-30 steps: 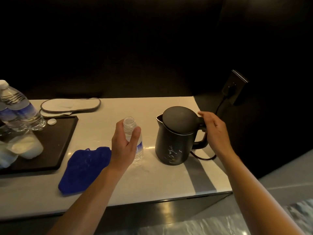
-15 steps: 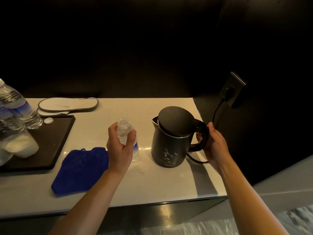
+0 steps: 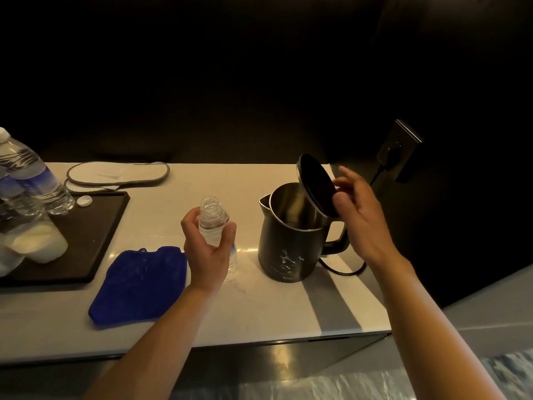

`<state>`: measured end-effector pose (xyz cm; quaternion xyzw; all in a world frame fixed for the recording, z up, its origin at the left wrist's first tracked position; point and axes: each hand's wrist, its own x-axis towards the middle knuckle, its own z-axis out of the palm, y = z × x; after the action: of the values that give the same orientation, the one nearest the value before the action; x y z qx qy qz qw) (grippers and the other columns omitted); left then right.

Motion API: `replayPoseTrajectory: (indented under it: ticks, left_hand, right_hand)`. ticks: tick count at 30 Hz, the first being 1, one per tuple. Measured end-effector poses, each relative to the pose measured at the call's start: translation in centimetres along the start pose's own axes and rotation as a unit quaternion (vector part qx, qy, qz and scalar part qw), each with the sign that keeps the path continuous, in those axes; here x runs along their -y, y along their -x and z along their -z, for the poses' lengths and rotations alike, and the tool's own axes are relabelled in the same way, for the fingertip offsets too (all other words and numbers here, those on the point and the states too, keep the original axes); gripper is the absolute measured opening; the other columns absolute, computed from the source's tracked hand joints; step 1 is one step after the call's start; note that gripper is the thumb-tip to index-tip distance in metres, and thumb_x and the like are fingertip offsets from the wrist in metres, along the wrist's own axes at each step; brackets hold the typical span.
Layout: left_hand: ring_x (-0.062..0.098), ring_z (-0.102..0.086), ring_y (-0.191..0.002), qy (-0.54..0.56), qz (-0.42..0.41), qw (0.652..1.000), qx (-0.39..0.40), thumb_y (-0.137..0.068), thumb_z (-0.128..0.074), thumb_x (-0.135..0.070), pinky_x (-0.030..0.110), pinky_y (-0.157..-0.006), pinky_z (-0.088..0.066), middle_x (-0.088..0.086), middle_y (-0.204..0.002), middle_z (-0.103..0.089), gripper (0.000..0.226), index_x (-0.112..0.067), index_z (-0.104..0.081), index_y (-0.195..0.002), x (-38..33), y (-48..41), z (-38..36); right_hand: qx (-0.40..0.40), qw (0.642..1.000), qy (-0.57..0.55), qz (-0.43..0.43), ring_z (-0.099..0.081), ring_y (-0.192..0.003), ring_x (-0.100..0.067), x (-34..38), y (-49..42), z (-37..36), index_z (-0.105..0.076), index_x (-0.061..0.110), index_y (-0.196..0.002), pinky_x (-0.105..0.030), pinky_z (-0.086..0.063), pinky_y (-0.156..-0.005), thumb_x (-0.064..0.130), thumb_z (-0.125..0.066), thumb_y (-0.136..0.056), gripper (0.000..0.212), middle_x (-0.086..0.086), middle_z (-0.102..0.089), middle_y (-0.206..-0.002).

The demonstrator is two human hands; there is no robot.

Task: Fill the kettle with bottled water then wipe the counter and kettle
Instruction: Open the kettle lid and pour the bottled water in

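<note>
Left hand [image 3: 206, 249] wrapped round an uncapped clear plastic water bottle [image 3: 217, 226], fingers closed on its ribbed body, bottle upright, long axis vertical, mouth up, its base at or just above the counter [image 3: 202, 307], cannot tell which. Black electric kettle [image 3: 291, 241] stands on the counter just to the right of the bottle, near but not touching; spout on its left side toward the bottle, handle on the right. Hinged lid [image 3: 315, 186] is tipped up, nearly vertical, shiny metal interior exposed. Right hand [image 3: 360, 220] sits at the lid's back edge, fingers spread and loose, not clamped; whether fingertips touch the lid is hard to tell. Likely next move: left hand carries the bottle right and tilts its mouth over the kettle opening; left hand is nearer and already has it. Kettle body matte black, cylindrical, faint white markings low on the front, black cord [image 3: 340, 269] trailing behind. Soft blue cloth [image 3: 141, 284] lies crumpled flat, left of the bottle, for the wiping. Counter pale, glossy, stone-like. Black tray [image 3: 95, 226] far left with more bottles; loose white cap [image 3: 84, 201] at its edge.
</note>
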<state>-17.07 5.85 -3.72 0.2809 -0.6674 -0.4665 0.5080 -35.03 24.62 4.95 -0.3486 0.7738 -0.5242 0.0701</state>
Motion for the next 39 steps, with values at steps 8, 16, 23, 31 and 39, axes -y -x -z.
replayPoseTrajectory:
  ticks: [8,16,23,31,39]
  left_hand:
    - [-0.016,-0.057,-0.103,0.011,0.025,0.999,-0.032,-0.079,-0.066,-0.044,0.003,-0.076,-0.048,-0.025,-0.115,-0.05,0.061,-0.028,-0.036,-0.13,0.2,1.0,-0.7]
    - [0.003,-0.061,-0.098,0.007,0.041,0.998,-0.039,-0.085,-0.069,-0.034,0.003,-0.075,-0.048,-0.005,-0.122,-0.054,0.055,-0.029,-0.037,-0.13,0.5,0.0,-1.7]
    - [-0.002,-0.062,-0.092,-0.061,-0.017,0.997,0.048,-0.085,-0.069,-0.037,-0.002,-0.072,-0.045,-0.007,-0.119,-0.054,0.055,-0.023,-0.042,-0.13,-1.0,-2.1,0.8]
    - [0.014,-0.067,-0.092,-0.162,-0.06,0.949,0.265,-0.072,-0.053,-0.075,0.01,-0.069,-0.052,-0.006,-0.12,-0.061,0.073,-0.033,-0.043,-0.131,-4.6,-5.9,3.3]
    - [0.025,-0.065,-0.109,-0.297,-0.045,0.862,0.409,-0.064,-0.044,-0.086,0.034,-0.083,-0.058,-0.001,-0.136,-0.061,0.088,-0.038,-0.039,-0.137,-6.5,-8.4,2.5]
  right_hand:
    - [-0.01,0.989,0.131,0.065,-0.047,-0.124,-0.018,0.7,-0.1,-2.1,-0.028,0.026,-0.156,-0.045,-0.05,-0.097,0.07,-0.043,-0.084,0.086,0.0,-0.044,-0.142]
    - [-0.094,0.995,-0.021,-0.02,-0.053,-0.113,-0.01,0.8,-0.1,-2.6,-0.045,0.014,-0.147,-0.047,-0.047,-0.101,0.056,-0.03,-0.083,0.079,-0.002,-0.054,-0.131]
    - [-0.083,0.992,-0.063,-0.065,-0.056,-0.109,-0.022,0.4,0.0,-2.1,-0.056,0.007,-0.129,-0.056,-0.047,-0.098,0.057,-0.033,-0.077,0.075,-0.008,-0.059,-0.118]
    - [0.008,0.996,-0.087,-0.013,-0.053,-0.114,-0.017,-0.3,0.2,-1.2,-0.053,0.037,-0.126,-0.032,-0.046,-0.096,0.087,-0.039,-0.075,0.072,-0.005,-0.055,-0.126]
    - [0.057,0.997,-0.049,0.028,-0.052,-0.115,-0.002,-1.1,0.3,0.1,-0.051,0.018,-0.141,-0.003,-0.038,-0.089,0.066,-0.036,-0.089,0.073,0.0,-0.056,-0.126]
